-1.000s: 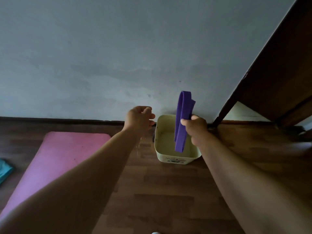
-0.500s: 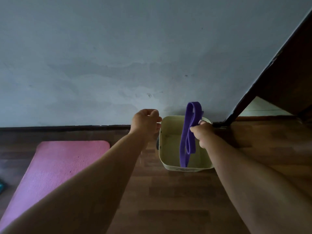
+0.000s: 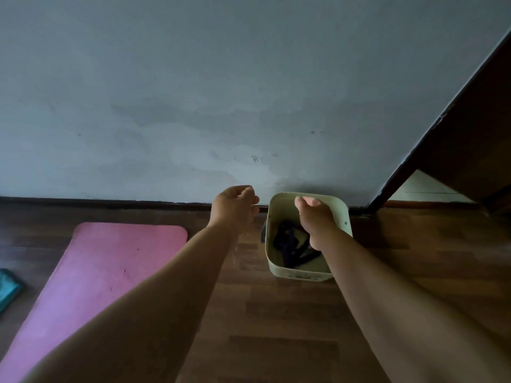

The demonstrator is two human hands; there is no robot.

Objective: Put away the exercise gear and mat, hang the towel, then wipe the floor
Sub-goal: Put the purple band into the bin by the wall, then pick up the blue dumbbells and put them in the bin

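Now coiled at the bottom of a cream plastic bin (image 3: pixel 308 275), a dark purple resistance band (image 3: pixel 287 244) is seen lying loose, just under the right hand (image 3: pixel 315 219). That hand is held above the bin's mouth with fingers loosely curled and nothing in its grasp. The left hand (image 3: pixel 233 208) is held beside the bin, near the dark skirting board (image 3: pixel 110 203), fingers likewise loosely bent and empty. A pink exercise mat (image 3: pixel 96 272) is spread flat on the wood-grain floor (image 3: pixel 276 327), well apart from the bin; a teal item (image 3: pixel 7 288), possibly the towel, is glimpsed at the frame's left edge. The mat appears to be soft foam with rounded corners and a lightly pitted surface. It is judged light, floppy and slightly grippy, best taken at a short end and rolled. The band is judged limp and stretchy. The bin's walls look smooth and rigid.
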